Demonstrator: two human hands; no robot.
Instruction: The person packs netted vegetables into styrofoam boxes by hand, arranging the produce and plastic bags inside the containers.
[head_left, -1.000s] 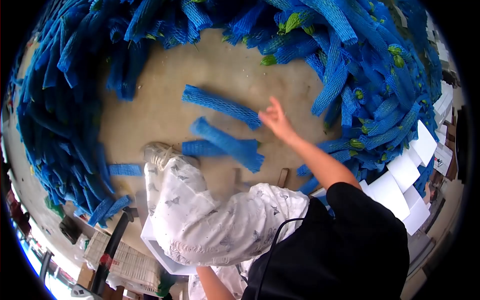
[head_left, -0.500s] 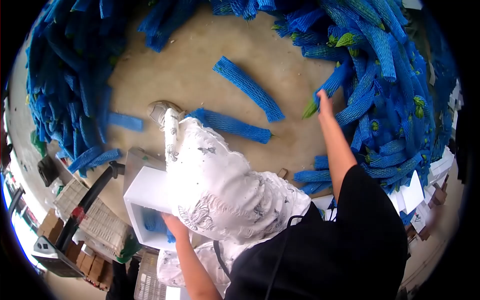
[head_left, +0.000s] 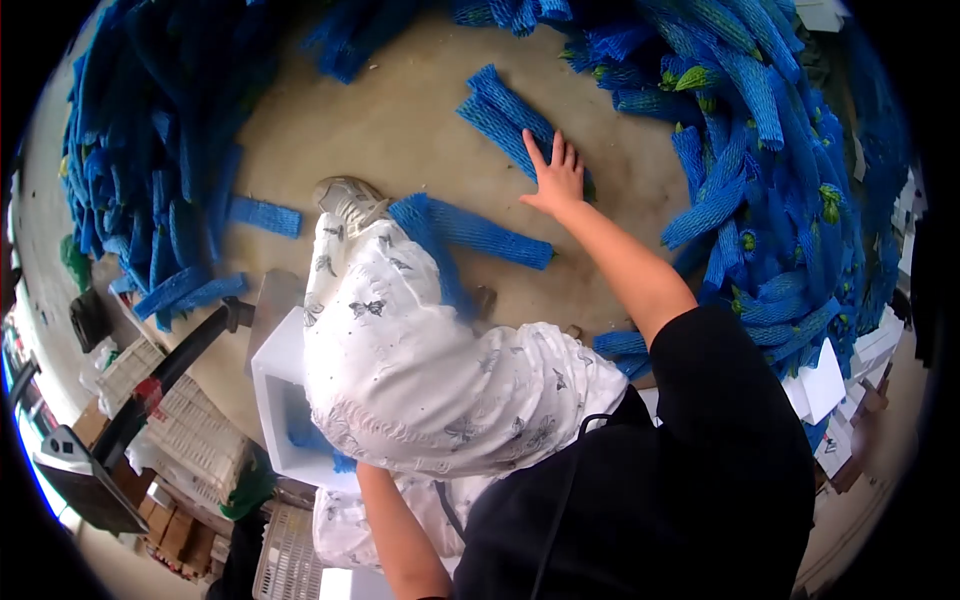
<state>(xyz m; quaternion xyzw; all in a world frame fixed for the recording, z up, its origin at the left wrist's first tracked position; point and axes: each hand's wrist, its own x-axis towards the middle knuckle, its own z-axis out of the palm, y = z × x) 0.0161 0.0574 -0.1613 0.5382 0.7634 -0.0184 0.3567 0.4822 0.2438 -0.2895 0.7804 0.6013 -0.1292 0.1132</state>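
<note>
- Had a pair of blue mesh bundles [head_left: 512, 105] lying side by side on the floor [head_left: 400, 120], slanted, with the lower end partly hidden by a hand.
- Had the right hand [head_left: 562, 185] right over that lower end, back facing up, fingers spread wide and thumb sticking out sideways. Couldn't really tell if touching the mesh or just hovering.
- Had the left hand tucked out of sight behind the leg, forearm [head_left: 398, 530] reaching up toward a white box [head_left: 280, 350]. Couldn't tell spread, pinching or anything else there.
- Spotted some blue mesh [head_left: 308, 432] inside that box, just beside the knee.
- Saw two more bundles [head_left: 490, 236] on the floor nearer the body, meeting at one end close to a shoe [head_left: 350, 203] and partly covered by white butterfly-print pants [head_left: 400, 390].
- Noticed a short blue piece [head_left: 265, 216] near the left pile.
- Had big heaps all around: a left pile [head_left: 120, 190], plus a right pile [head_left: 765, 200] with green tips [head_left: 698, 78] poking out.
- Also caught a black pole [head_left: 175, 365] at lower left, pale crates [head_left: 195, 440] and brown cartons [head_left: 175, 530] close by, and white boxes [head_left: 820, 385] past the right pile.
</note>
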